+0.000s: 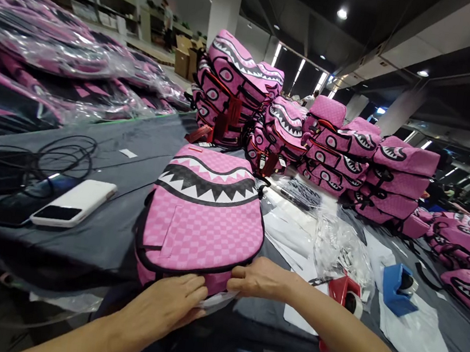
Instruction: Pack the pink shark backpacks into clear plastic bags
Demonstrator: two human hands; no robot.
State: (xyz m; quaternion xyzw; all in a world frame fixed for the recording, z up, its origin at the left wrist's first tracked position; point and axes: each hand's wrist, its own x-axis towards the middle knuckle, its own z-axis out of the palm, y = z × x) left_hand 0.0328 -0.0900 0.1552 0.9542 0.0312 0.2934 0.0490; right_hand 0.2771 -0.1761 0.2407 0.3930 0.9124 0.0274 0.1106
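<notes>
A pink checkered backpack (205, 233) with black trim and a shark-tooth print lies on the dark-covered table, its bottom end towards me. At that near edge my left hand (172, 303) is closed, with fingers against the backpack's bottom and the thumb below. A strip of white, plastic-looking film (218, 302) runs from between its fingers towards the other hand. My right hand (260, 278) pinches the lower right edge of the backpack, its fingertips close to the film. The undersides of both hands and the backpack's underside are hidden.
Stacked pink backpacks (237, 92) stand behind; plastic-wrapped ones (53, 42) pile up at left. A white power bank (75, 204) and black cables (67, 154) lie left. At right are a red tape dispenser (339, 288), a blue one (397, 287) and crumpled clear plastic (341, 242).
</notes>
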